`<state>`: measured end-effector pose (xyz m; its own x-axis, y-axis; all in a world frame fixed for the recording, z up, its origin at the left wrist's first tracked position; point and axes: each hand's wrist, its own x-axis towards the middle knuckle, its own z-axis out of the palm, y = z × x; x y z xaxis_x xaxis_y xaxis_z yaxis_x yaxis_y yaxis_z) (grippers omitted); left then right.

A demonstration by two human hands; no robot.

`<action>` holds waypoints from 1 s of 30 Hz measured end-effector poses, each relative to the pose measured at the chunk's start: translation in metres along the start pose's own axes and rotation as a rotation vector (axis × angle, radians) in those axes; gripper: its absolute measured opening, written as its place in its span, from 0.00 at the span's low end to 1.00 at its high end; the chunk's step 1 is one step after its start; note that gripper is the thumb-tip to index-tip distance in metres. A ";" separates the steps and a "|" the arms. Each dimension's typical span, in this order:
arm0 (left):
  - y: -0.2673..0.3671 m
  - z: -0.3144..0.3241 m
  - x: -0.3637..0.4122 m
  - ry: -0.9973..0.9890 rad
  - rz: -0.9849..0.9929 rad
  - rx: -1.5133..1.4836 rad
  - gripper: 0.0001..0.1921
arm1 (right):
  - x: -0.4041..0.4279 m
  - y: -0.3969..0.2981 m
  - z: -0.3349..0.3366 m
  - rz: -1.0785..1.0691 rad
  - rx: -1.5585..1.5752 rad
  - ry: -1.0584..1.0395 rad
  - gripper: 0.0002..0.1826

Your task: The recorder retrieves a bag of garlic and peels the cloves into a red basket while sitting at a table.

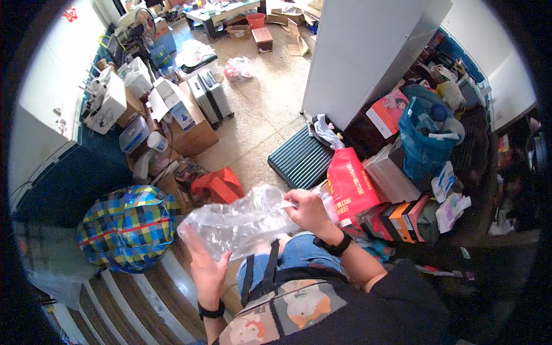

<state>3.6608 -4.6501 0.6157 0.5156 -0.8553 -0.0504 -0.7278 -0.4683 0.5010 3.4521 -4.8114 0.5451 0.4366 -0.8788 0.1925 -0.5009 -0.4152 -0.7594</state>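
A clear plastic bag [241, 222] is spread out between my hands, in front of my body. With thumb and fingers, my right hand [308, 211] pinches the bag's right end. My left hand [206, 263] is at the opposite end, its thumb spread away from its fingers. The fingers of that hand lie against the film, and I cannot tell whether they are inside the bag. Whatever the bag may contain is not visible; it looks thin and crumpled.
Left stands a plaid woven bag [129, 228] beside descending stair steps [142, 289]. A red bag [220, 185] lies ahead. At right are a red tote bag [350, 183], a dark ribbed platform [299, 157] and stacked books [392, 172]. Boxes and a suitcase [210, 92] stand further off.
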 end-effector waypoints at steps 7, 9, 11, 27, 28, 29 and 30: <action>0.019 -0.002 0.135 -0.040 0.001 -0.089 0.58 | 0.141 0.020 0.009 -0.007 0.053 -0.007 0.08; 0.016 0.002 0.179 -0.023 0.026 -0.088 0.58 | 0.181 0.022 0.018 0.027 0.079 -0.008 0.08; 0.014 0.004 0.228 -0.057 0.006 -0.098 0.58 | 0.226 0.024 0.028 -0.002 0.052 0.017 0.08; 0.064 0.006 0.628 -0.244 0.364 -0.203 0.56 | 0.536 0.063 0.025 0.231 -0.171 0.291 0.09; 0.073 0.008 0.644 -0.266 0.367 -0.210 0.56 | 0.547 0.071 0.024 0.239 -0.186 0.302 0.09; 0.082 0.011 0.659 -0.286 0.369 -0.217 0.56 | 0.560 0.079 0.021 0.244 -0.199 0.312 0.09; 0.090 0.014 0.674 -0.295 0.378 -0.215 0.56 | 0.574 0.082 0.019 0.252 -0.226 0.317 0.09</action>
<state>3.9365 -5.2716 0.6143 0.0635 -0.9963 -0.0572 -0.7130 -0.0854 0.6959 3.6753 -5.3452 0.5813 0.0480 -0.9729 0.2262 -0.7277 -0.1892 -0.6593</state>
